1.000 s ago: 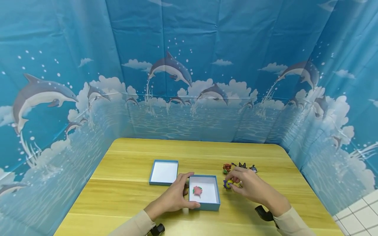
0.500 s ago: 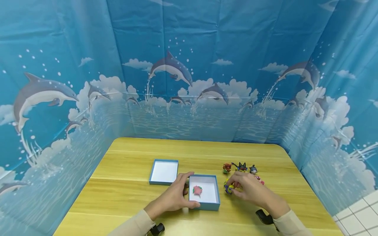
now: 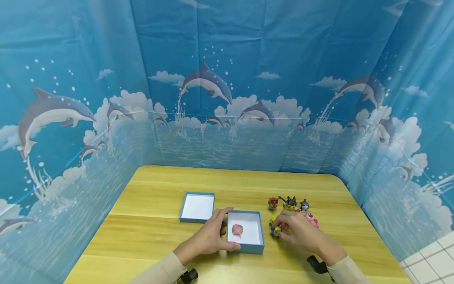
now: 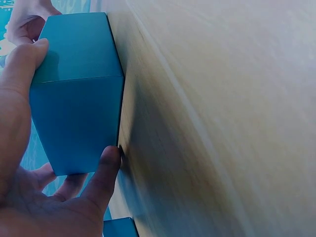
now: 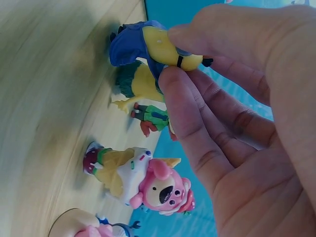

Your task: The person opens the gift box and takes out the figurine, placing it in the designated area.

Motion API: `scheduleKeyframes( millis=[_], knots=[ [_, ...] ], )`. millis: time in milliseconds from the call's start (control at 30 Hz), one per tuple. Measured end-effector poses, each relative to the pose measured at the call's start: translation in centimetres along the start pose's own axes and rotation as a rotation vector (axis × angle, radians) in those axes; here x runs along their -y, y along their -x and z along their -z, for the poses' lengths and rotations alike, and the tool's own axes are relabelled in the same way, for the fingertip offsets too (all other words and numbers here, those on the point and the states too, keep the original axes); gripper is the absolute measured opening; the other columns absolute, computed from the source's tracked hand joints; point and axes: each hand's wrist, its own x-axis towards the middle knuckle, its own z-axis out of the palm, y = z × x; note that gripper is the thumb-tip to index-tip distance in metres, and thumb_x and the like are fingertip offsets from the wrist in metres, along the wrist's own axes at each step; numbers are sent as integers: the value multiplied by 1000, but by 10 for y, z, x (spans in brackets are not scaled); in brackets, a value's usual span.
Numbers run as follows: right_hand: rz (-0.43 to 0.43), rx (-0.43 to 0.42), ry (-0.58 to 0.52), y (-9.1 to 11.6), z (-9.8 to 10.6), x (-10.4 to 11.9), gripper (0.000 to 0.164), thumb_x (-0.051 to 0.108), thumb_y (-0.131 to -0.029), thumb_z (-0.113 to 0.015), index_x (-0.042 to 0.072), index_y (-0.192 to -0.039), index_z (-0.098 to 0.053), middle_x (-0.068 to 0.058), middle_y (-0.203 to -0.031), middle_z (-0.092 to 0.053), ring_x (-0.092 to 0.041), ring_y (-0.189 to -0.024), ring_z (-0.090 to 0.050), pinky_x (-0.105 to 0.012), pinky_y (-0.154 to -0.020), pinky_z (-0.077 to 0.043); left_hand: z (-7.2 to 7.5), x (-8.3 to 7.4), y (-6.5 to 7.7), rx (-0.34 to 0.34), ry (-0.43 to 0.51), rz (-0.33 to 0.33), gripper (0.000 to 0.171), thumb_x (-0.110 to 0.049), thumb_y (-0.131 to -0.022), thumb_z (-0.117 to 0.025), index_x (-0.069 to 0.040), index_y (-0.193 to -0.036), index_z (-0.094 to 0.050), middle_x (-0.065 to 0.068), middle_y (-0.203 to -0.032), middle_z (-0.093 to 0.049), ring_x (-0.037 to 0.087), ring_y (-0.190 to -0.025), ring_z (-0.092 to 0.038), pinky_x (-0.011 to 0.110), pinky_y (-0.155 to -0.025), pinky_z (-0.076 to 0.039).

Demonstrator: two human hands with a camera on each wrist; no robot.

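Observation:
My left hand grips the open blue box, thumb on its near side and fingers around the left and far sides. Inside the box lies a small pink flower-like piece with green bits. Right of the box, my right hand pinches a yellow minion figurine in blue overalls. In the right wrist view, thumb and fingertips hold the minion figurine by its upper body, feet towards the table. Whether its feet touch the wood cannot be told. The left wrist view shows the box standing on the table.
A blue-rimmed white lid lies left of the box. Behind the right hand stand several figurines: a reddish-brown one in green, a black-eared one, a grey one and a pink bear. A dolphin-print curtain surrounds the table.
My right hand has moved slightly towards me with the minion figurine, which now appears more upright. More of the pink bear shows behind it. My left hand and the box stay put.

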Motion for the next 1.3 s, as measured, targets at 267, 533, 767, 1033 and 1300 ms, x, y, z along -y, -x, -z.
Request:
scheduleKeyframes(
  millis=[267,533,767,1033,1300],
  knots=[
    [-1,17,16,2,-1,-2,27,-4,-89,-95,10,-108,-84,0,-102,-79,-7,-85,-71,-27,-74,-65,0,-2,0,2,9,7,122,-59,-90,-100,-21,-184,-32,10,-173,-48,23,-139,-62,47,-120,-58],
    [-37,49,9,2,1,0,26,-2,-91,-94,13,-110,-85,3,-106,-79,-3,-88,-68,-28,-75,-64,0,-3,-1,-6,15,-2,122,-56,-90,-101,-18,-183,-33,11,-171,-49,23,-137,-62,45,-121,-58],
    [-60,80,-5,3,4,2,25,0,-93,-94,15,-111,-86,4,-106,-78,-3,-87,-66,-27,-74,-61,1,-1,-1,-4,21,-12,122,-56,-90,-101,-16,-184,-32,12,-172,-47,23,-136,-62,42,-120,-58],
    [-72,114,-6,1,8,1,25,4,-94,-95,15,-114,-86,0,-112,-81,0,-87,-65,-27,-73,-61,2,-3,-2,-7,-11,-4,123,-60,-90,-100,-18,-184,-32,11,-170,-49,21,-134,-63,46,-119,-58],
    [-68,126,-15,2,10,2,25,5,-95,-95,15,-115,-86,-1,-112,-81,-3,-86,-68,-27,-73,-61,1,-2,-1,-1,4,-3,122,-59,-90,-100,-18,-184,-32,11,-171,-48,21,-134,-62,42,-118,-58]
  ],
)
